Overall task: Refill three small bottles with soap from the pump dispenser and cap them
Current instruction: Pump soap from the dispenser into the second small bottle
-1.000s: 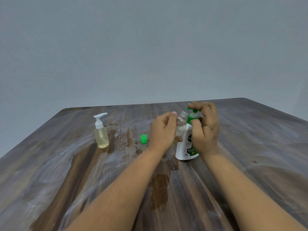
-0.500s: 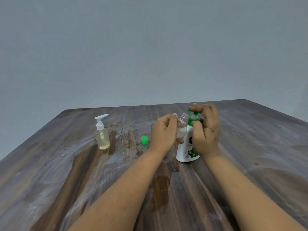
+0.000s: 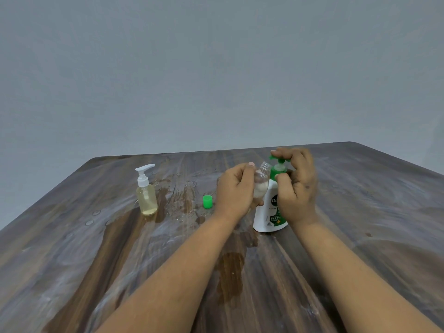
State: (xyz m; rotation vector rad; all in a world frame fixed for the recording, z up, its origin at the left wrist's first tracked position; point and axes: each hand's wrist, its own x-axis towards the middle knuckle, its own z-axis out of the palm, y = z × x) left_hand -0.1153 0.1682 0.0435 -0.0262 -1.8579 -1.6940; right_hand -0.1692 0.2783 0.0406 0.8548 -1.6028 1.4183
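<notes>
left hand (image 3: pixel 236 186) grips a small clear bottle (image 3: pixel 261 182), fingers curled round its body, neck tilted up toward the green nozzle of the pump dispenser (image 3: pixel 271 207). right hand (image 3: pixel 296 186) is on the dispenser: fingers hooked over the green pump head (image 3: pixel 280 161), thumb curled in at the collar, so that grip is closed on the pump. dispenser stands upright on the tabletop (image 3: pixel 360 212), right of centre, and the small bottle is held in the air just beside it, mouth close under the spout; cannot tell if soap is flowing. bottle shows some pale fill low down. green cap (image 3: pixel 207 202) sits loose on the tabletop left of the left hand, apart from it. a second small bottle with a white pump (image 3: pixel 146 191) stands further left, yellowish liquid inside, looks done. third bottle not seen. handling, as a judgement: small bottle is light, thin plastic, probably squashes if squeezed, so hold it round the mid body, not the neck, and keep it light. tabletop is wet and streaked, so hands and bottle are likely slippery with soap; a firm wrap beats a fingertip pinch. narrow mouth means easy overspill. dispenser is the heavier one, stable base, stiff; press straight down on the head or it may tip or skid on the wet surface. cap is tiny and slick, pinch by its ribbed sides.
</notes>
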